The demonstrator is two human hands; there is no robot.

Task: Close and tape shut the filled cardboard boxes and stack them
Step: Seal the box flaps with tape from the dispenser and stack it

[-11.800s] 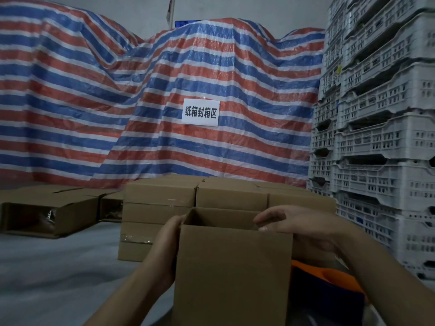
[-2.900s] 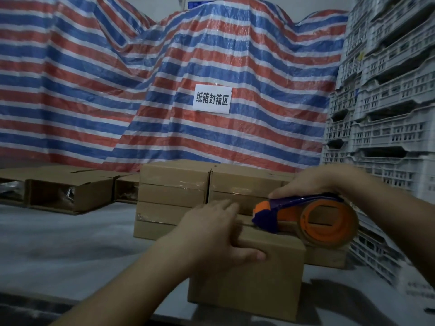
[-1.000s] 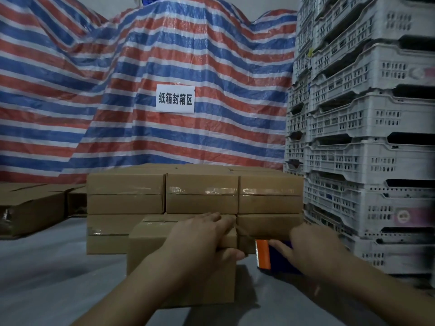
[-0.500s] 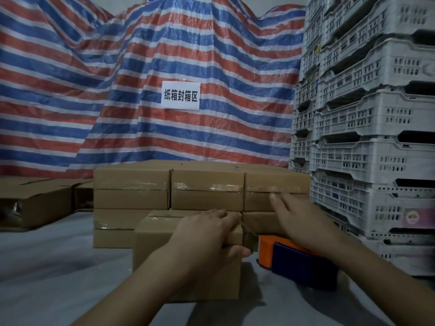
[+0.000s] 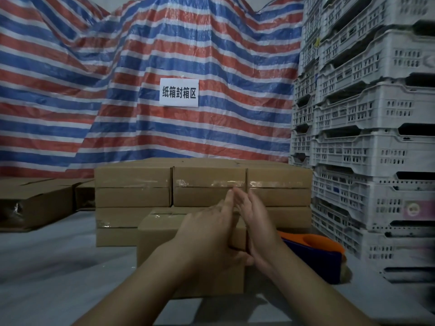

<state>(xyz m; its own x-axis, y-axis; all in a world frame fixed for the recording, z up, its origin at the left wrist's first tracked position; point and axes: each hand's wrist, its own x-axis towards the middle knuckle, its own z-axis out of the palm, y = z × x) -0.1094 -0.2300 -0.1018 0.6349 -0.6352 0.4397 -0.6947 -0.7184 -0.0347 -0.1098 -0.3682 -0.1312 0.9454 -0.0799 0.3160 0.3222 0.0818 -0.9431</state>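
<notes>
A striped tarp (image 5: pixel 98 74) in red, blue and white fills the whole back of the room from 9 to 1 o'clock, draped in folds, with a white sign (image 5: pixel 179 92) of black characters fixed on it just above centre. At 3 o'clock a tower of grey slotted crates (image 5: pixel 367 118) runs from the top edge down to the floor. The floor (image 5: pixel 47 267) is a pale grey sheet, dimly lit, spreading from 6 to 9 o'clock. At centre a stack (image 5: pixel 202 184) of taped brown boxes stands two layers high and three wide, touching the crates on its 3 o'clock side, with shiny tape across the front seams. At 9 o'clock, well apart from the stack, open boxes (image 5: pixel 35 203) lie on their sides. Just in front of the stack, at 6 o'clock of centre, sits the box (image 5: pixel 160 236), closed, with clear tape glinting along its top edge; it rests on the floor. At 4 o'clock, just beside the box, the tape gun (image 5: pixel 313 252), orange and dark blue, lies on the floor with no hand on it. The left hand (image 5: pixel 207 234) lies over the box top, fingers fairly straight, forefinger lifted, thumb down the near face. The right hand (image 5: pixel 256 224) stands edge-on against the box's 3 o'clock side, fingers straight and together, flat to the cardboard; whether the two hands touch at the fingertips I cannot tell
</notes>
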